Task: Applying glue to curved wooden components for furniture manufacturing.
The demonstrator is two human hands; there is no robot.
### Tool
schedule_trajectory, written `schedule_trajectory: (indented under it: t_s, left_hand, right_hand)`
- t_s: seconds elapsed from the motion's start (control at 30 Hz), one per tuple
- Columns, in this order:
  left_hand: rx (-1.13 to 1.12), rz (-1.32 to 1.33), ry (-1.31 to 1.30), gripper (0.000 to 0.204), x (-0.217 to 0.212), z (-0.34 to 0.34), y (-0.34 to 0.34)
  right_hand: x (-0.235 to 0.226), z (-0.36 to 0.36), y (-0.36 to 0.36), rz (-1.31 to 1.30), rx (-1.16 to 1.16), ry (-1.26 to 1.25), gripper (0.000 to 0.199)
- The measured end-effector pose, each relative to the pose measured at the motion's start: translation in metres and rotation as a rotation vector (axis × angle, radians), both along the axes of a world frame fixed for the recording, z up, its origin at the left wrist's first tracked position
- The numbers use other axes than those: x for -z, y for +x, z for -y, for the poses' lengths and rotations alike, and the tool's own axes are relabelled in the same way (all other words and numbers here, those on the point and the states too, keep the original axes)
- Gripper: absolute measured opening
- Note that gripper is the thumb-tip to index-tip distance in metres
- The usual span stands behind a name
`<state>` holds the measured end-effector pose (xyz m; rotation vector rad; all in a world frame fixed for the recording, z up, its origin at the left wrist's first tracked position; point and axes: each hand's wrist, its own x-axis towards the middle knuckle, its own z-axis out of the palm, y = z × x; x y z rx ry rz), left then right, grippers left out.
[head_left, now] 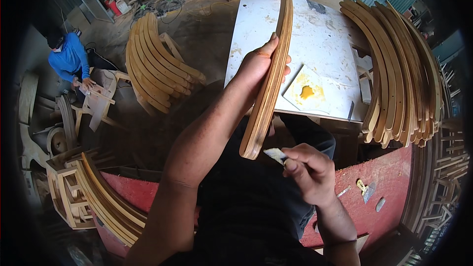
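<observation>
The left forearm is seen nearest the camera, rising from six o'clock toward centre. The left hand (258,66) is closed around a long curved plywood strip (268,83), thumb on the near face and fingers wrapped behind. The strip is held edge-up and runs from about six o'clock of centre up to twelve o'clock, over a white board (315,34). At five o'clock of centre, the right hand (308,172) is pinched shut on a small putty blade (276,155), whose tip is held just beside the lower end of the strip, apparently not touching.

The step in hand is judged to be filling the laminated edge. For good work, the strip is best kept steady and the blade drawn flat along the edge so that filler is pressed in and not smeared. A dab of yellow filler (306,91) is noted on a pale square plate (308,91) on the board, at two o'clock of the blade.

Stacks of curved strips are recorded at ten o'clock (157,69) and at three o'clock (404,69). Another person in blue (69,59) is seen at nine o'clock.

Whether filler is on the blade cannot be made out. The left fingers are hidden behind the strip, and the board's near edge is partly covered by it.
</observation>
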<state>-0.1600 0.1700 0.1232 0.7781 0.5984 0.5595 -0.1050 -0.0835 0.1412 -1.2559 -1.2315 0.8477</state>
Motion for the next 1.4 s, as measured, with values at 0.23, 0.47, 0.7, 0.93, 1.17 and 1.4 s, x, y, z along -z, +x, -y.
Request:
schedule_trajectory:
  t_s: [0.23, 0.47, 0.7, 0.93, 1.17, 1.4]
  left_hand:
    - [0.005, -0.047, -0.010, 0.047, 0.005, 0.006, -0.002]
    - [-0.010, -0.102, 0.015, 0.051, 0.010, 0.009, -0.004]
    - [0.005, -0.027, 0.011, 0.051, 0.012, 0.005, -0.009]
    - [0.018, -0.058, 0.016, 0.051, 0.008, 0.007, -0.011]
    - [0.002, -0.046, -0.019, 0.050, 0.010, 0.007, -0.010]
    - [0.014, -0.055, -0.003, 0.052, 0.016, 0.011, -0.012]
  right_hand:
    - [-0.015, -0.029, 0.005, -0.040, 0.017, -0.392, 0.012]
    - [-0.032, -0.043, 0.024, 0.201, -0.083, -0.473, 0.013]
    - [-0.019, -0.039, 0.028, 0.320, -0.001, -0.262, 0.015]
    - [-0.003, -0.036, 0.005, 0.730, 0.083, 0.337, 0.043]
    - [-0.002, -0.025, -0.008, 1.029, 0.059, 0.369, 0.043]
    - [0.011, -0.008, -0.011, 1.044, 0.009, 0.358, 0.039]
